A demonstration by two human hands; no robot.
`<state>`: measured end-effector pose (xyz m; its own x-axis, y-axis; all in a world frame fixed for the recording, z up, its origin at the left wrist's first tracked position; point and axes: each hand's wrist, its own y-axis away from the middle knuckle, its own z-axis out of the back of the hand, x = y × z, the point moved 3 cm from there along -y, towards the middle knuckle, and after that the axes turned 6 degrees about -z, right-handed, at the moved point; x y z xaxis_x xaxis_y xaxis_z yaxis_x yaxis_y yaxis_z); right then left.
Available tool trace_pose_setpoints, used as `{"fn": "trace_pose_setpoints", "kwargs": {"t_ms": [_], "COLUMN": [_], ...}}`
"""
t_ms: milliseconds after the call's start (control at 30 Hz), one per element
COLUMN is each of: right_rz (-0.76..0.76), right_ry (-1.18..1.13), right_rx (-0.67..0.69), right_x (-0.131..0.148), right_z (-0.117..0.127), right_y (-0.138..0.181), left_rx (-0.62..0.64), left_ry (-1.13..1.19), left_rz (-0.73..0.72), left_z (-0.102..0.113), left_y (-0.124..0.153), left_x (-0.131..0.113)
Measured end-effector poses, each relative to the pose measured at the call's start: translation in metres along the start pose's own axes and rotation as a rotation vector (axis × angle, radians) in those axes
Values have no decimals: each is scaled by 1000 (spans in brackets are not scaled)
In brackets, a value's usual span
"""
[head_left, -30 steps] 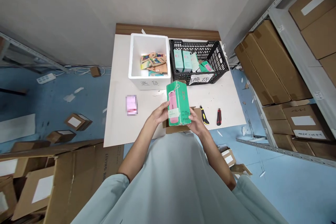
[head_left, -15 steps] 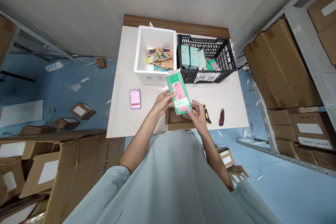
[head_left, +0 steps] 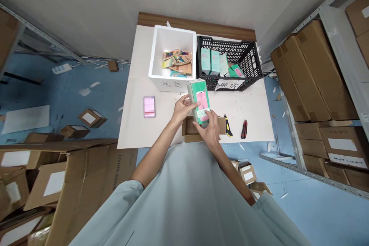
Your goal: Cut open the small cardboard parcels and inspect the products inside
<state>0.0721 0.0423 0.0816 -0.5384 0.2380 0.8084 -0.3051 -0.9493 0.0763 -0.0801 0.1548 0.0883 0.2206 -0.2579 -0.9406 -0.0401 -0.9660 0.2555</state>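
Between my two hands is a green and white product box [head_left: 202, 94] with a pink device printed on its front. My left hand [head_left: 184, 108] grips its left side, the thumb lying across the front. My right hand [head_left: 210, 127] holds the lower right corner, fingers curled over the front. Below the box, an open brown cardboard carton [head_left: 188, 127] lies at the table's front edge, partly covered by my right hand. Just behind the held box stand a white foam box [head_left: 164, 84] with small colourful packets in it and a black plastic crate [head_left: 245, 84] with several similar green boxes.
On the white table [head_left: 134, 123] lie a pinkish pixelated rectangle [head_left: 149, 107] at left, a yellow and black utility knife [head_left: 228, 126] and a red and black tool [head_left: 244, 129] at right. Shelves with cartons [head_left: 314, 73] rise at right; a large carton [head_left: 89, 177] stands at left.
The product box has turned more upright, showing its left side. My right hand has moved from its bottom edge up over the front's lower part. The view has shifted slightly.
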Motion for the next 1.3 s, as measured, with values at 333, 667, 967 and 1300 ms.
{"fn": "trace_pose_setpoints", "kwargs": {"t_ms": [333,667,967,1300], "right_rz": [-245,-449,-179,60], "right_ry": [-705,-1174,-675,-152], "right_rx": [139,559,259,100], "right_x": [-12,-4,2,8], "right_z": [10,0,19,14], "right_y": [-20,-9,-24,-12], "left_rx": [161,365,110,3], "left_ry": [97,389,238,74], "left_rz": [83,154,81,-13], "left_z": [21,13,18,9], "left_y": [-2,2,-4,2], "left_x": [-2,13,0,-8]}}
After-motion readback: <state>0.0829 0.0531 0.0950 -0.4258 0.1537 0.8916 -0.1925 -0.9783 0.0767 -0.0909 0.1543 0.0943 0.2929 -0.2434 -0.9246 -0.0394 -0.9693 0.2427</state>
